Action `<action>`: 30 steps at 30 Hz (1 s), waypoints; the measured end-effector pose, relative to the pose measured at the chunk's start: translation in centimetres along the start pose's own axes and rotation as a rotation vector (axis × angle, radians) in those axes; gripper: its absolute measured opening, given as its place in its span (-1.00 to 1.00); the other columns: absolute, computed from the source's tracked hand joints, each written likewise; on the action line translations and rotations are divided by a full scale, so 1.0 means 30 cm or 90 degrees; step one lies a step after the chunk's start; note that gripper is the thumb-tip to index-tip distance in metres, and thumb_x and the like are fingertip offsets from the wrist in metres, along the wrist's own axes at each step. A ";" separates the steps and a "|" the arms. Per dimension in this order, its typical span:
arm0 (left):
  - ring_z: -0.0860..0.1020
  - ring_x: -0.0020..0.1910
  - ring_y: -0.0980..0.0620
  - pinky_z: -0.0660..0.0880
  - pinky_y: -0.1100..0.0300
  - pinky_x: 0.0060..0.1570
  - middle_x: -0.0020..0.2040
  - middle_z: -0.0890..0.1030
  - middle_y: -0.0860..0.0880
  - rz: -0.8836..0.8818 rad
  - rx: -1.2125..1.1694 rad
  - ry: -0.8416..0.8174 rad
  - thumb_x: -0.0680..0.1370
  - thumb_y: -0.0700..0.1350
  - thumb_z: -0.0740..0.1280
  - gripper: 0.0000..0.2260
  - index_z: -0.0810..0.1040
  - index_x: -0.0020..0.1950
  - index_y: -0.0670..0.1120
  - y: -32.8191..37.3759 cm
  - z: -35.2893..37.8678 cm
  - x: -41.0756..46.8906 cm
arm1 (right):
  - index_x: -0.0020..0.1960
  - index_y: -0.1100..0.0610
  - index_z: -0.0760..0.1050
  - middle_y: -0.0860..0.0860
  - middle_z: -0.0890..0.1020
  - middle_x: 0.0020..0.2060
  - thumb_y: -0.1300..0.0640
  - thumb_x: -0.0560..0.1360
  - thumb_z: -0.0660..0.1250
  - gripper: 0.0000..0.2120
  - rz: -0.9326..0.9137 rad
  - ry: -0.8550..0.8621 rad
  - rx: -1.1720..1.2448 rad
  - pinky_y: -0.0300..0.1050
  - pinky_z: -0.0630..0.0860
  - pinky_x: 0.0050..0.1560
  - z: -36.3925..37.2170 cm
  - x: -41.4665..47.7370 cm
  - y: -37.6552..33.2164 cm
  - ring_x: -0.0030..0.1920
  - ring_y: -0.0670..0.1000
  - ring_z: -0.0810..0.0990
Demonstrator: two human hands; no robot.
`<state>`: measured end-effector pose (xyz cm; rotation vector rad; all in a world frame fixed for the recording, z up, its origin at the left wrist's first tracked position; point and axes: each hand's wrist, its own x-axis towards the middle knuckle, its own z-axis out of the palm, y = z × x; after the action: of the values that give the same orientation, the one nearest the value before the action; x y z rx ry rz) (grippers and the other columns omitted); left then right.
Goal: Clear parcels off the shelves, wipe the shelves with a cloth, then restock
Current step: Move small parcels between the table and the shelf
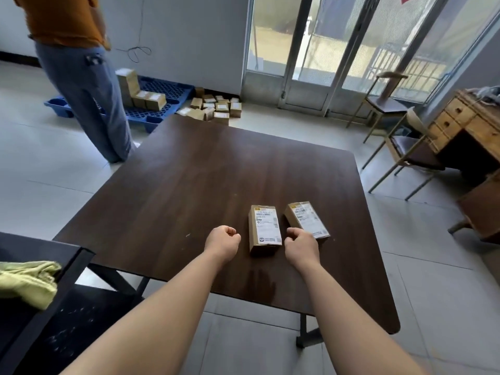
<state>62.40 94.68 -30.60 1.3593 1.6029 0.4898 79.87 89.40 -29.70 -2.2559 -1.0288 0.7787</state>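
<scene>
Left hand and right hand hover, fingers curled on nothing, at 6 o'clock of parcels, probably set aside on the worktop

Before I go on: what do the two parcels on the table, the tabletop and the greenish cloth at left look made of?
Parcels: brown cardboard, matte, each with a white printed paper label on top.
Tabletop: dark wood or wood-look laminate, smooth, slightly glossy; grain streaks and window glare show.
Cloth: soft fabric, pale yellow-green, matte, crumpled into folds; fibre unclear.
</scene>
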 end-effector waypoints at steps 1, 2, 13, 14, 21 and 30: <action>0.59 0.09 -0.09 0.52 0.03 0.16 0.11 0.61 -0.14 -0.005 0.007 -0.005 0.57 -0.12 0.30 -0.75 0.53 0.23 -0.16 0.002 0.018 0.025 | 0.35 0.14 0.47 0.05 0.54 0.29 0.22 0.54 0.21 -0.62 0.006 -0.011 0.009 -0.15 0.39 0.27 0.009 0.028 0.006 0.28 0.04 0.48; 0.58 0.11 -0.09 0.51 0.03 0.17 0.13 0.61 -0.14 -0.011 0.011 -0.009 0.57 -0.13 0.30 -0.74 0.53 0.24 -0.17 0.004 0.041 0.054 | 0.35 0.15 0.47 0.06 0.54 0.29 0.23 0.54 0.21 -0.62 0.011 -0.022 0.011 -0.14 0.40 0.28 0.017 0.062 0.013 0.28 0.04 0.49; 0.51 0.23 0.00 0.39 0.24 0.15 0.25 0.54 -0.06 -0.106 0.057 -0.013 0.58 -0.15 0.27 -0.62 0.42 0.40 -0.14 0.013 0.254 0.260 | 0.47 0.13 0.29 0.04 0.43 0.38 0.23 0.58 0.20 -0.54 0.019 -0.190 -0.033 -0.15 0.38 0.27 0.104 0.374 0.078 0.35 0.05 0.42; 0.49 0.25 -0.01 0.39 0.22 0.19 0.29 0.52 -0.07 -0.114 0.061 -0.013 0.59 -0.14 0.27 -0.61 0.40 0.42 -0.14 0.013 0.270 0.272 | 0.46 0.13 0.30 0.03 0.46 0.36 0.24 0.58 0.20 -0.55 0.013 -0.203 -0.032 -0.19 0.38 0.21 0.110 0.395 0.083 0.33 0.03 0.44; 0.51 0.23 -0.04 0.42 0.19 0.14 0.27 0.55 -0.10 -0.152 0.055 -0.002 0.57 -0.19 0.26 -0.66 0.45 0.35 -0.16 0.006 0.355 0.319 | 0.49 0.07 0.25 0.02 0.44 0.37 0.31 0.54 0.23 -0.45 -0.029 -0.287 -0.030 -0.06 0.40 0.35 0.149 0.472 0.096 0.33 0.01 0.44; 0.52 0.02 0.04 0.46 0.22 -0.03 0.20 0.53 -0.08 -0.178 -0.067 0.082 0.56 -0.16 0.29 -0.63 0.40 0.37 -0.08 -0.017 0.358 0.278 | 0.51 0.07 0.21 0.04 0.38 0.40 0.28 0.52 0.28 -0.40 -0.122 -0.314 -0.077 -0.05 0.34 0.39 0.149 0.484 0.073 0.37 0.02 0.39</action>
<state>71.68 99.35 -39.40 1.0214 1.8120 0.4915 85.74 100.70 -38.29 -2.0622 -1.5270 1.2514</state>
